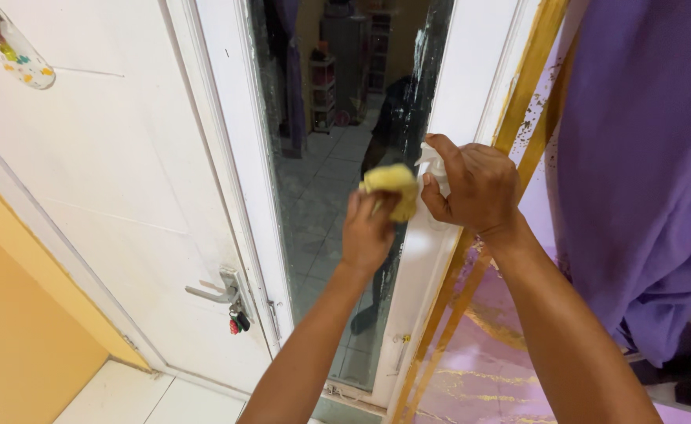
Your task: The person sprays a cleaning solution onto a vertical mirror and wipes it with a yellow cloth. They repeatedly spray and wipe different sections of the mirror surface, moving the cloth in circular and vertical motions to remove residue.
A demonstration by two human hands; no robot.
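A tall narrow mirror (338, 180) stands in a white frame (455, 86) beside a white door (118, 173), purple curtain (644, 165) to the right. The right hand (475, 188) is clamped on a white spray bottle (433, 166), finger over its top. The left hand (369, 232) pinches a crumpled yellow cloth (393, 187) against the glass, just beside the bottle.

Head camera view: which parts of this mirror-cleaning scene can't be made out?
- Spray bottle: body hidden inside the right hand; only its white top shows.
- Yellow cloth: lower part covered by the left hand.
- Mirror: top cut off by the frame edge.
- Keys under the door handle: too small to count.
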